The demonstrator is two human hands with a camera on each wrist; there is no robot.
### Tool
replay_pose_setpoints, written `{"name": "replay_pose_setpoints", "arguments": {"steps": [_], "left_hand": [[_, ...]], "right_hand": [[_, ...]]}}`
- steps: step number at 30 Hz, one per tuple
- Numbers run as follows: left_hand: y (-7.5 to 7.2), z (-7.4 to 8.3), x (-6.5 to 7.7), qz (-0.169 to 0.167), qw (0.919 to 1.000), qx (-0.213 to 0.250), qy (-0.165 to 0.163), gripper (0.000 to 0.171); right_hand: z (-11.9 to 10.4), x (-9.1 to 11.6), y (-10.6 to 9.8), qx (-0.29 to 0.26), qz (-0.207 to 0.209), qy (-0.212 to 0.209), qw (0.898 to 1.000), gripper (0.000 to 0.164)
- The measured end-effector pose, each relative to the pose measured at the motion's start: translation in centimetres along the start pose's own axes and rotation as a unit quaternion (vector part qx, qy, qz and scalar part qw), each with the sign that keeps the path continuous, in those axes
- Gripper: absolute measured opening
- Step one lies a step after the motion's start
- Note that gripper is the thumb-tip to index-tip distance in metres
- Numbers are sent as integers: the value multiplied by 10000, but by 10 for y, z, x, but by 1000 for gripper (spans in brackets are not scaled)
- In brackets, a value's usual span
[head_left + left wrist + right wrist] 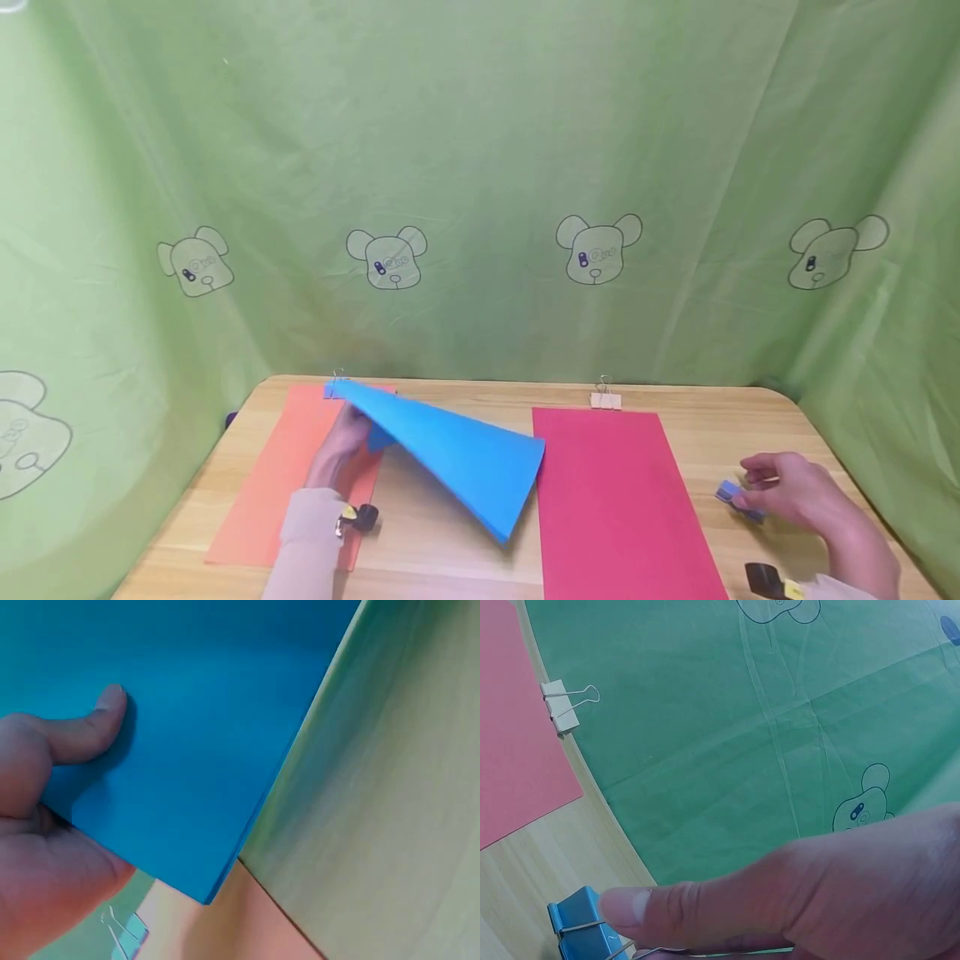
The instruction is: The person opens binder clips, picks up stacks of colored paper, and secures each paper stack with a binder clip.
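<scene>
My left hand (348,435) grips a blue sheet of paper (457,450) near one corner. In the left wrist view the thumb (90,731) lies across its face and the other fingers are hidden behind it. The sheet (187,772) is raised and bends over the wooden table, with its far end beside the red paper (615,500). At the table's right side, my right hand (795,492) pinches a blue binder clip (729,492). The right wrist view has the thumb over the wire handles of that clip (583,922); its lower part is cut off by the frame.
An orange sheet (262,492) lies at the left under my forearm, with a blue binder clip (332,390) at its far edge. A white binder clip (606,401) is on the table's far edge, behind the red sheet. Green printed cloth (480,167) surrounds the table (442,550).
</scene>
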State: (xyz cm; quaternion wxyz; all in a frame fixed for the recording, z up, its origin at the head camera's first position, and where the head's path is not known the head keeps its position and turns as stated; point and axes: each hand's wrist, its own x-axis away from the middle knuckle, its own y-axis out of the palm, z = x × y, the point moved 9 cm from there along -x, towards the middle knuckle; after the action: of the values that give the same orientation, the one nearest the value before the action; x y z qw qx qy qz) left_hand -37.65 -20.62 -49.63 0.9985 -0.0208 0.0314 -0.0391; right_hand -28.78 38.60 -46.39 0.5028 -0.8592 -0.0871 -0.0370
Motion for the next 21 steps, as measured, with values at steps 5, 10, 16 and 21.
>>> {"name": "replay_pose_setpoints", "arguments": {"steps": [5,10,16,21], "left_hand": [[-4,5,-1,236,9968,-751,-117,34],[-7,5,1,408,9961,-683,-392,44],[-12,3,8,487,9949,-546,-696,49],[-19,-1,14,646,9894,-772,-1045,54]], "right_hand": [[-1,-1,-1,6,34,-18,10000,65],[-2,-1,-1,-17,54,-23,10000,66],[-1,-2,-2,-14,137,-28,9999,66],[-1,-2,-6,-175,236,-6,9996,70]]}}
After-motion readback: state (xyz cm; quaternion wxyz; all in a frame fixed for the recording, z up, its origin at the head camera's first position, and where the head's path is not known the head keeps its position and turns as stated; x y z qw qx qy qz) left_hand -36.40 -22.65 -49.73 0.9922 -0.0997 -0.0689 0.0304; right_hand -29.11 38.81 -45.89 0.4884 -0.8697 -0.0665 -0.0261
